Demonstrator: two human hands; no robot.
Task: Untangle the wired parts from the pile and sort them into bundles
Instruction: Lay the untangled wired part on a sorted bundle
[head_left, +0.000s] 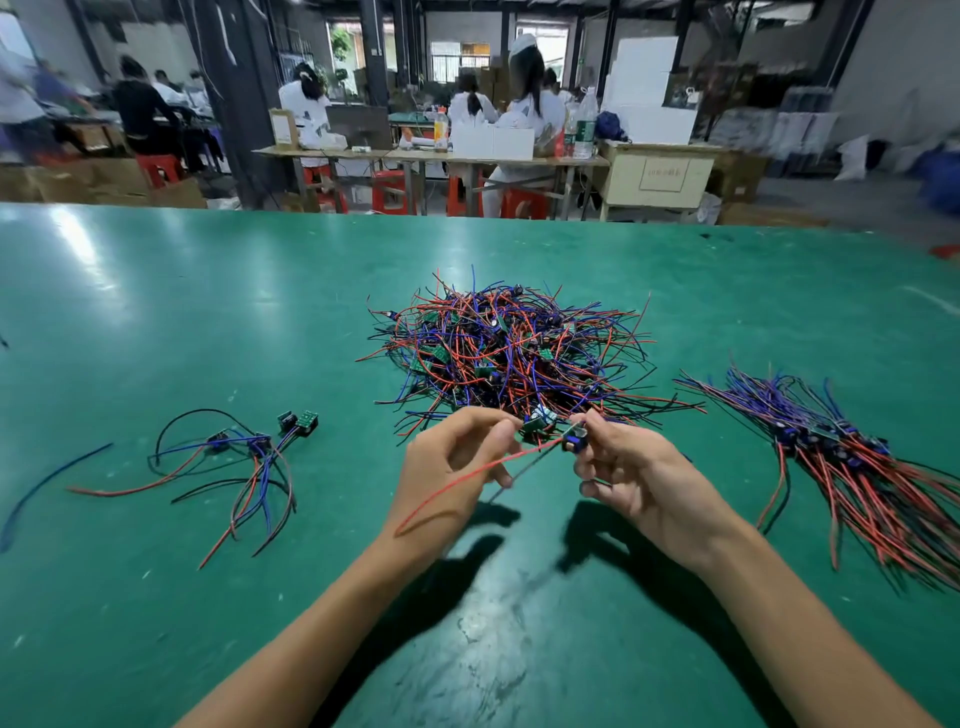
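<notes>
1. Left hand (457, 457) pinches a small green board (535, 425); its red wire (467, 475) trails toward 7 o'clock.
2. Right hand (631, 475) pinches a dark part (574, 441), just beside the board.
3. Loose parts (244, 457) lie at 9 o'clock on the green surface (156, 312).
4. Bundle (852, 467) lies at 3 o'clock.
5. Tangled pile (514, 348) sits at 12 o'clock.

The table (156, 312) carries 3 groups of wired parts. The tangled pile (511, 348) lies at its middle. A small loose group (244, 452) lies to the left of the pile, well apart. A large bundle (852, 457) lies to the right, near the table's edge. The left hand (457, 467) and right hand (634, 473) sit side by side just before the pile, with a wired part (550, 428) between them. Behind the table stand benches (431, 156) with seated people (524, 104).
</notes>
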